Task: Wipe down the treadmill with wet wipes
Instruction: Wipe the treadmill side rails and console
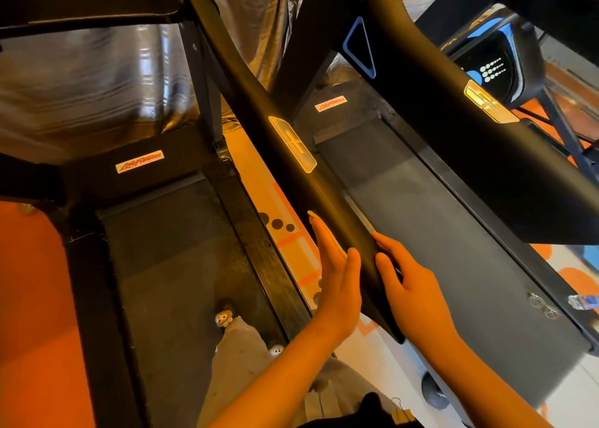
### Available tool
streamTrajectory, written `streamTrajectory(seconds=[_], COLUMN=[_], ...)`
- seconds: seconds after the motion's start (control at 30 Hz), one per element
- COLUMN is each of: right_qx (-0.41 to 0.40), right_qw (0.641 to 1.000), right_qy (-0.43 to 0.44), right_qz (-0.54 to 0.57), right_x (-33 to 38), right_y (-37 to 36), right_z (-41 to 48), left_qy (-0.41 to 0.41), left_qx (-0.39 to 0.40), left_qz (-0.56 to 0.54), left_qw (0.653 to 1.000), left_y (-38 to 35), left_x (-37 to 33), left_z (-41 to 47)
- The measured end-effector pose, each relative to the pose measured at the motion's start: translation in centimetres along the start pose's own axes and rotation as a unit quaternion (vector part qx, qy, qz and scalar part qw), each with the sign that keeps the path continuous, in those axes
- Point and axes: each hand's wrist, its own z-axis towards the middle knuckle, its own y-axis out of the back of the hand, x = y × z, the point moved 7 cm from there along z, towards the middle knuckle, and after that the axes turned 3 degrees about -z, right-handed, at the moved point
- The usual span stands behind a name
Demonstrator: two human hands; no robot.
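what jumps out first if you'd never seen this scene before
Two bare hands flank a black handrail that runs diagonally through the middle. The left hand presses a pale wet wipe flat against its left side, and the right hand rests on its right side. Further up the rail a glowing plus-minus pad stands out, as does the bright orange floor at lower left.

Warm amber light tints the scene, glaring off the silvery sheet [97,80] and the label [292,144] on the treadmill handrail [327,220]; wide-angle distortion bends the edges, where detail smears
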Motion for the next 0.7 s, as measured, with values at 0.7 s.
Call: streamTrajectory(seconds=[0.7], right_qx=[-0.091], right_qw=[0.996], right_qy=[0.013], right_qz=[0.02], right_x=[-1.6], right_y=[0.8], right_z=[-0.3], left_qy=[0.107], left_qx=[-0.011], left_qz=[-0.224], left_qw=[0.969], left_y=[-1.3], left_x=[4.9], left_z=[2.4])
